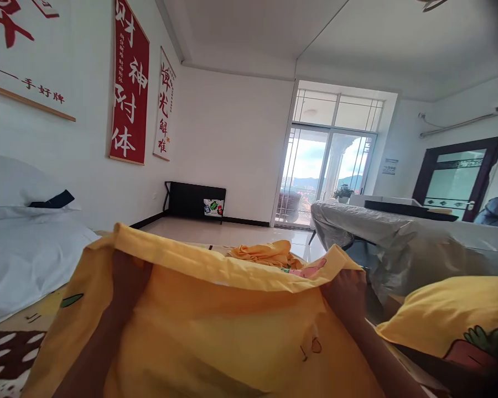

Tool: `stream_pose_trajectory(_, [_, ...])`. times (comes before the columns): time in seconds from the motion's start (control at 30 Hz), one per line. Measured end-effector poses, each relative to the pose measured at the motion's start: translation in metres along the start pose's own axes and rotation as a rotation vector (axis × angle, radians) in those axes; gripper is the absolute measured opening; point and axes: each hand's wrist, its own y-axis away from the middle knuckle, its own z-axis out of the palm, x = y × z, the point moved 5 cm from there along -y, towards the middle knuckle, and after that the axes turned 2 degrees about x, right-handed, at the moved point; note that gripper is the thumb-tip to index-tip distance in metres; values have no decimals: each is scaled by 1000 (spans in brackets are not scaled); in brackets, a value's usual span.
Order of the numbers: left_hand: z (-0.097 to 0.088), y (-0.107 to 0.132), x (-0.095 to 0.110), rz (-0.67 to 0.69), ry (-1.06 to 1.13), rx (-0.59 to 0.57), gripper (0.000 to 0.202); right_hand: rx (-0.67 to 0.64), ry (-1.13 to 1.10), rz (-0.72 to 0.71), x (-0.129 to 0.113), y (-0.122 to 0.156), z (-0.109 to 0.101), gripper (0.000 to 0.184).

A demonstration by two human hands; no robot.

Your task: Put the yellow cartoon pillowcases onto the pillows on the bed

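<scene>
Hands [128, 279] [344, 293] @ cloth edge [216, 269] — flr [244, 233] beyond

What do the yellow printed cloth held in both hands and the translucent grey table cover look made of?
Yellow printed cloth: thin fabric, perhaps cotton or polyester, matte; it folds softly. Translucent grey table cover: probably thin plastic film, glossy; its crinkles catch light.

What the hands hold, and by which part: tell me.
A yellow cloth, gripped along its raised, folded upper edge: the left hand near that edge's left end, the right hand near its right end.
</scene>
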Motion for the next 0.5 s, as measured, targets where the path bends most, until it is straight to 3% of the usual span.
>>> stream_pose_trajectory(0.1, [58,-9,-9,95,-47,-73,46,-44,80,-40,2,10,45,43])
stream_pose_trajectory(0.2, [111,-6,-38,81,-91,-203,57,-74,79,-10,8,20,88,55])
stream_pose_trajectory(0.27, [142,4,-62,-8,-127,-381,70,-137,48,-1,13,30,115,58])
stream_pose_trajectory(0.33, [168,22,-85,-122,-168,-645,80,-311,-49,-2,21,43,143,61])
stream_pose_trajectory(0.4, [180,41,-105,-202,-199,-872,87,-561,-189,-15,31,63,166,61])
stream_pose_trajectory(0.5, [168,56,-134,-201,-218,-980,85,-820,-325,12,58,99,174,51])
